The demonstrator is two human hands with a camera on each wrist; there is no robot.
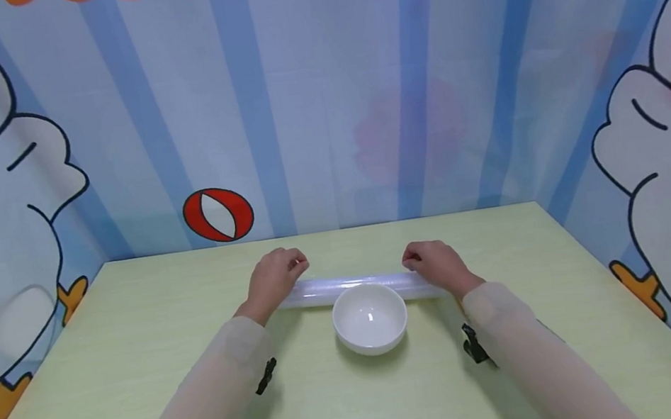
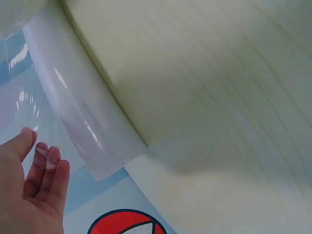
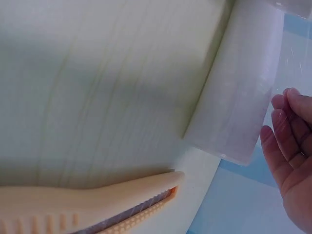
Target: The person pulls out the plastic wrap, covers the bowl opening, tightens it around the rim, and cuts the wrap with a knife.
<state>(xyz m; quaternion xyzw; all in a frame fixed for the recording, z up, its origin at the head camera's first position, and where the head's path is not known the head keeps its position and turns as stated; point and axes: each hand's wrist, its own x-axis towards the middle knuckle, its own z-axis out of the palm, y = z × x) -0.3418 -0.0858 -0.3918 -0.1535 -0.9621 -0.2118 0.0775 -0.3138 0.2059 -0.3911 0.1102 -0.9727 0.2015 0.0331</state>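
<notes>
A roll of clear plastic wrap lies crosswise on the table behind a white bowl. At the roll's left end, my left hand pinches the loose film; in the left wrist view the thumb and forefinger of that hand meet on the sheet, the other fingers loosely bent behind it. My right hand pinches the film near the right end, its thumb and forefinger together in the right wrist view. Between the hands, the transparent film is stretched beyond the roll. The bowl stands upright.
A peach-coloured cutter with a serrated edge lies on the table by the right wrist, mostly hidden in the head view by the forearm. A printed curtain hangs behind the pale table. Black straps hang below the wrists.
</notes>
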